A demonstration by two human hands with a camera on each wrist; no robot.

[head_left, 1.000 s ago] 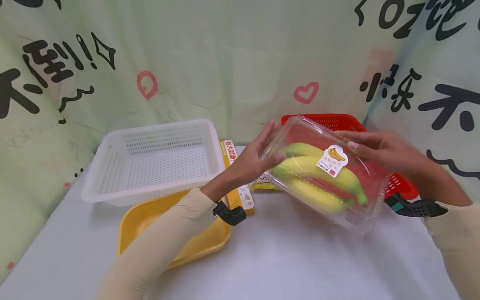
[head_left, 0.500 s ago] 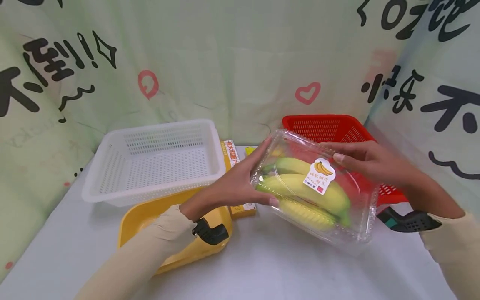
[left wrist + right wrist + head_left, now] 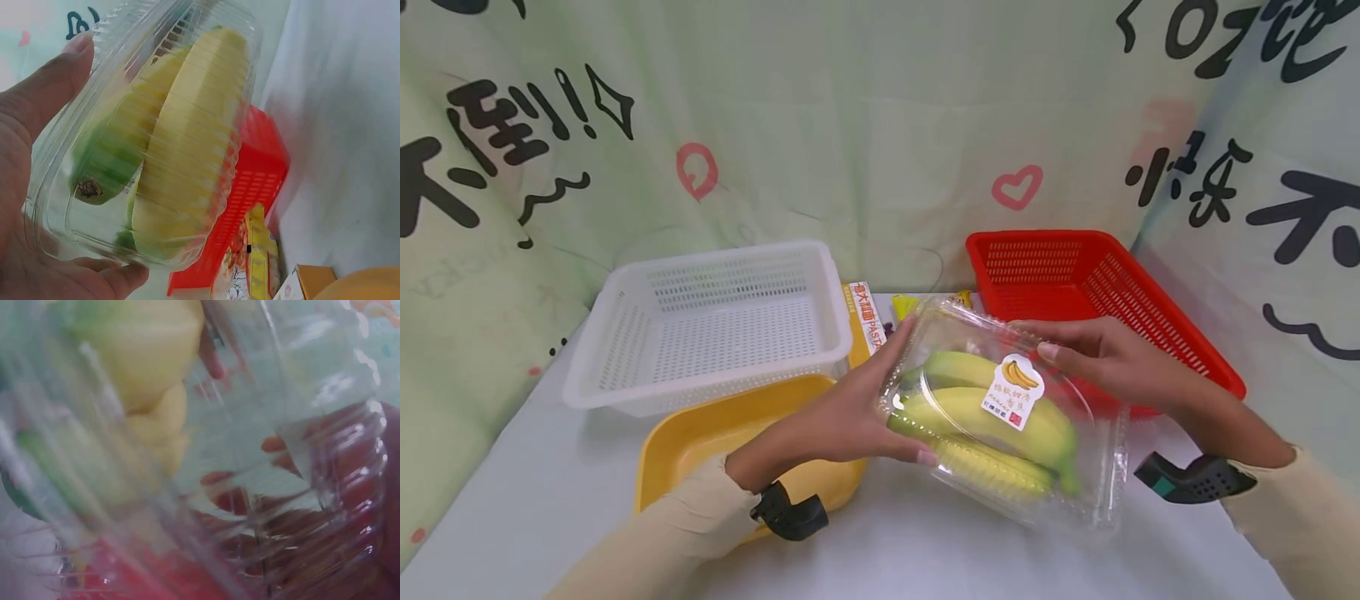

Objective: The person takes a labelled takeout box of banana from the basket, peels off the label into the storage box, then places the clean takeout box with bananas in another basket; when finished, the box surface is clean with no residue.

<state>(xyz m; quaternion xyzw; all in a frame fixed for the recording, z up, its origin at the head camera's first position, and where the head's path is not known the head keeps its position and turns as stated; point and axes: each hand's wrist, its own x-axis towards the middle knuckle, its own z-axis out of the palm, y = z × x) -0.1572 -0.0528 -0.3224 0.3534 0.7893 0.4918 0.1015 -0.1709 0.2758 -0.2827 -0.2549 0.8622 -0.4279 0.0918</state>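
A clear plastic clamshell box of bananas point(image 3: 985, 425), with a white label on its lid, is held up tilted over the table in the head view. My left hand point(image 3: 831, 421) grips its left end, thumb along the near edge. On its upper right edge my right hand point(image 3: 1112, 358) holds on, thumb over the rim. Seen from the left wrist, the box point(image 3: 187, 144) sits between the left thumb point(image 3: 53, 84) and fingers below. Through the blurred plastic in the right wrist view, bananas point(image 3: 144, 350) and fingertips point(image 3: 225, 490) show.
A white perforated basket point(image 3: 595, 367) stands at the back left, a yellow tray point(image 3: 655, 450) before it. A red basket point(image 3: 1180, 308) is behind the right hand. Between them lie a pasta box point(image 3: 867, 317) and a yellow packet point(image 3: 906, 305), partly hidden.
Both hands have brought the banana box down, nearer and leftward, uncovering more of the red basket. The left hand has turned so its thumb lies lower on the box's end.
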